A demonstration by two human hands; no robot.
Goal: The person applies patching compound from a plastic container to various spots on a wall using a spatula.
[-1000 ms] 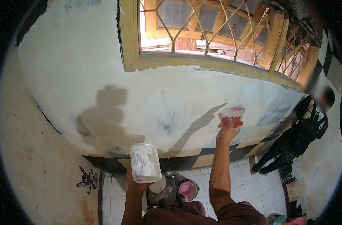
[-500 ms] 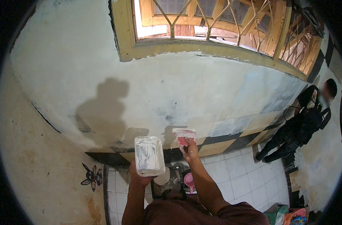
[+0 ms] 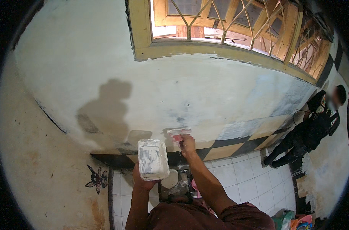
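My left hand [image 3: 144, 180] holds a white rectangular tub [image 3: 153, 159] from beneath. Pale paste smears its inside and rim, and most of that hand's fingers are hidden under it. In my right hand [image 3: 187, 145] is a flat red putty scraper [image 3: 178, 135], its wide edge coated in whitish paste. The scraper is at the lower part of the wall [image 3: 159, 96], up and right of the tub; whether its edge touches the wall I cannot tell. Around it the wall is whitish, with dark patches above the scraper.
A yellow-framed window [image 3: 205, 48] with metal bars is above. At right, a person in dark clothes [image 3: 303, 130] stands by the wall. White floor tiles [image 3: 243, 184], a pink dipper [image 3: 194, 186], and colourful items [image 3: 297, 220] lie below.
My right hand has moved slightly left and up with the scraper, turning it closer to the wall. The view has shifted a little; the tub stays nearly in place.
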